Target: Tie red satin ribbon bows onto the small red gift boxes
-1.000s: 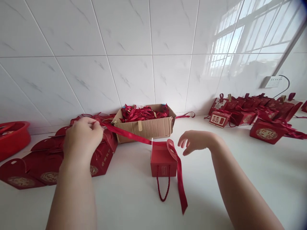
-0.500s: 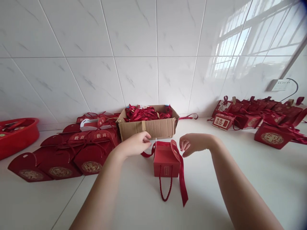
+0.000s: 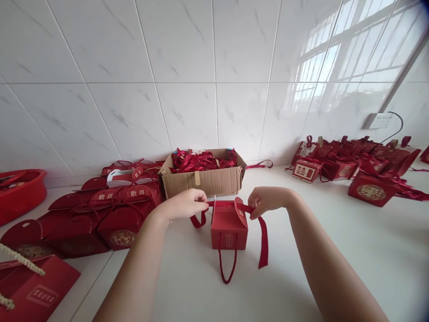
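Note:
A small red gift box (image 3: 229,223) stands upright on the white counter, its twisted red cord handle hanging down the front onto the counter. A flat red ribbon (image 3: 263,241) runs through the top of the box and comes out on both sides. On the left side, my left hand (image 3: 194,203) pinches the ribbon close to the box, with a loop hanging beneath. My right hand (image 3: 263,202) is closed on the ribbon at the right side, and its tail hangs below the fingers.
Behind the box, a cardboard carton (image 3: 201,183) holds many red ribbons. Several red boxes (image 3: 120,223) stand at left, near a red basin (image 3: 23,197). A red bag (image 3: 43,286) is at lower left. More finished-looking boxes (image 3: 372,190) line the right.
Both hands have closed on the ribbon. Its right part has lifted away from the box. The view has shifted, and a red bag with a beige rope handle now shows at lower left.

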Tool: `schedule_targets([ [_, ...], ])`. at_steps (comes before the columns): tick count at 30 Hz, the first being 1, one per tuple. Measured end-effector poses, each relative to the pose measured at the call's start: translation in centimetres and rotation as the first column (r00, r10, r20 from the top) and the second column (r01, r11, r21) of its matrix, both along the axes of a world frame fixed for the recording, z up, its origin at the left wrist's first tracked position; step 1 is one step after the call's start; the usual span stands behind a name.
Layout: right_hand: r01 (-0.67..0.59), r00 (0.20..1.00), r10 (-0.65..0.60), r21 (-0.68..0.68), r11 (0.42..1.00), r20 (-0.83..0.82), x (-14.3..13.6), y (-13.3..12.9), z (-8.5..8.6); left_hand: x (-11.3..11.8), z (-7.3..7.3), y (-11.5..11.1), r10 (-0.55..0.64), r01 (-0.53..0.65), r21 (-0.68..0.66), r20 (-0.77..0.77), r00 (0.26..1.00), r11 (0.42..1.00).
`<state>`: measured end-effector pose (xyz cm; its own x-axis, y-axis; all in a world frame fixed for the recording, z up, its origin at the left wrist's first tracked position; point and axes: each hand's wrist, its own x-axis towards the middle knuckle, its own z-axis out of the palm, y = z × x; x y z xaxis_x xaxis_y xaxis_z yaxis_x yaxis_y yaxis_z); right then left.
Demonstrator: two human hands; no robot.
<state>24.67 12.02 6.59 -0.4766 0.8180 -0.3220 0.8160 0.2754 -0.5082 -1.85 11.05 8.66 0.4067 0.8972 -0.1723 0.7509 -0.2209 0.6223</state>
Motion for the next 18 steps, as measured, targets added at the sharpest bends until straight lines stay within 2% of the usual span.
schedule_targets([
  [4,0.009,0.998,-0.007,0.019,1.000,-0.058,0.8,-0.4,0.5,-0.2,0.7,-0.4,0.020,-0.019,-0.017,0.033,0.999,1.000],
  [8,0.048,0.985,-0.053,-0.034,0.998,-0.165,1.5,-0.7,0.9,-0.5,0.9,-0.3,0.013,-0.011,-0.049,0.048,0.999,0.999],
  [14,0.075,0.973,-0.088,-0.067,0.995,-0.215,2.4,-1.1,1.3,-1.4,0.8,-0.1,0.077,-0.076,0.020,-0.043,0.996,0.997],
  [18,0.082,0.971,-0.091,-0.049,0.995,-0.220,2.5,-1.5,1.9,-1.9,0.9,0.0,0.128,-0.127,0.021,-0.114,0.985,0.992],
])
